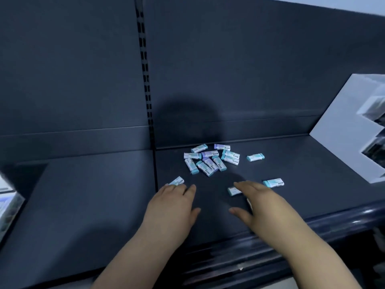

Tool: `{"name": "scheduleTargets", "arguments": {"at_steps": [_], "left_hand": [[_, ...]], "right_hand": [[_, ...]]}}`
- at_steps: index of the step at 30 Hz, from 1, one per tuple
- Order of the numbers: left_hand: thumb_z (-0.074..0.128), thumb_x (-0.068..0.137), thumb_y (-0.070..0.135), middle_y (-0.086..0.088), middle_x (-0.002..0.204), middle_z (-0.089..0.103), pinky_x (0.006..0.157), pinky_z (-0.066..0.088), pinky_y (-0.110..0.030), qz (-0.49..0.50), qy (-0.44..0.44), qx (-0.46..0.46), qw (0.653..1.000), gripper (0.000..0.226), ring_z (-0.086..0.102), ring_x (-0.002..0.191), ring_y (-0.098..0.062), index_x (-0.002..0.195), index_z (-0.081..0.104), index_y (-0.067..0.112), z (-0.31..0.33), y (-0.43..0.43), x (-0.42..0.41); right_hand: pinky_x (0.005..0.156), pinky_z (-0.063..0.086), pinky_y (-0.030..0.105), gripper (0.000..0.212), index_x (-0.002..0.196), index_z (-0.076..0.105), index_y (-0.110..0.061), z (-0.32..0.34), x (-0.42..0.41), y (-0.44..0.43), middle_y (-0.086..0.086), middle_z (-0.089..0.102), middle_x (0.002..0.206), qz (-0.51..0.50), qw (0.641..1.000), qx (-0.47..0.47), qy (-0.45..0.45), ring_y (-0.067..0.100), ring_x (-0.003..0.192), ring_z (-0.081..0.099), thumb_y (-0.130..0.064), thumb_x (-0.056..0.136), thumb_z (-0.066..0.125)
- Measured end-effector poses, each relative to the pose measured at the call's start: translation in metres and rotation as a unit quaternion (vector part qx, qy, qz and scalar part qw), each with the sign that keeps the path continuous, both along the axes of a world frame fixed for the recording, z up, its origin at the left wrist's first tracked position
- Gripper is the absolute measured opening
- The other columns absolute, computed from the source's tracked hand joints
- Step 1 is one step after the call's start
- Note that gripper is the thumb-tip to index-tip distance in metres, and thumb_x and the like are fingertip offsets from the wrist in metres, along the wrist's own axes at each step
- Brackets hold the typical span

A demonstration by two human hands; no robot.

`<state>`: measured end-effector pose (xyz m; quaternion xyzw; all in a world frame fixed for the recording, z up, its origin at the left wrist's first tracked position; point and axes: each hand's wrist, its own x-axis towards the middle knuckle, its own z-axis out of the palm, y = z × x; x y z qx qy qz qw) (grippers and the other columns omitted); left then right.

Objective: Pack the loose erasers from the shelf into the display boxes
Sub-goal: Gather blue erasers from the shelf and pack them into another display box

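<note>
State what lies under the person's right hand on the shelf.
One eraser sticks out from beneath the right hand, lying on the dark shelf. Its other end is covered; whatever else lies under the palm cannot be seen.

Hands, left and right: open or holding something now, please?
Left hand: open, fingertips at a loose eraser.
Right hand: open, fingers over a second eraser, holding nothing.

Shelf [83,195] is dark blue-grey metal with a rounded front lip, matching back panel [229,69] split by a slotted upright [145,80], pale wall [370,5] strip top right, dim cool light.
</note>
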<state>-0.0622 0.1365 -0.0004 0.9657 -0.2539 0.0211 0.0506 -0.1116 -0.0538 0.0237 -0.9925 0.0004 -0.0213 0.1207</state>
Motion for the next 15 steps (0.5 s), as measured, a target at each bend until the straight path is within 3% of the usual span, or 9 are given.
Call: {"name": "scheduleTargets", "arguments": {"at_steps": [5, 12, 15], "left_hand": [[0.035, 0.097, 0.045, 0.004, 0.145, 0.034, 0.114, 0.010, -0.027, -0.026, 0.009, 0.009, 1.000, 0.059, 0.032, 0.131, -0.017, 0.148, 0.017, 0.022, -0.002, -0.021, 0.034], [0.036, 0.097, 0.044, 0.005, 0.142, 0.036, 0.112, 0.017, -0.026, -0.056, 0.035, 0.003, 0.998, 0.056, 0.032, 0.130, -0.016, 0.146, 0.023, 0.023, -0.010, -0.050, 0.047], [0.037, 0.096, 0.044, 0.004, 0.141, 0.037, 0.109, 0.024, -0.027, -0.047, 0.036, 0.001, 0.998, 0.055, 0.032, 0.129, -0.018, 0.146, 0.025, 0.022, -0.014, -0.067, 0.051]], "right_hand": [[0.100, 0.028, 0.015, 0.061, 0.140, 0.033, -0.029, -0.006, 0.016, -0.033, -0.012, 0.035, 0.146, -0.057, 0.998, -0.005, 0.014, 0.005, 0.133, 0.033, -0.046, 0.086, 0.056], [0.098, 0.040, 0.023, 0.055, 0.136, 0.040, -0.030, -0.020, 0.027, -0.076, -0.010, 0.040, 0.143, -0.117, 0.990, 0.009, 0.083, 0.011, 0.124, 0.047, -0.038, 0.085, 0.060], [0.086, 0.047, 0.024, 0.043, 0.124, 0.052, -0.029, -0.021, 0.037, -0.094, -0.002, 0.055, 0.125, -0.132, 0.983, 0.011, 0.124, 0.020, 0.104, 0.060, -0.033, 0.083, 0.061]]}}
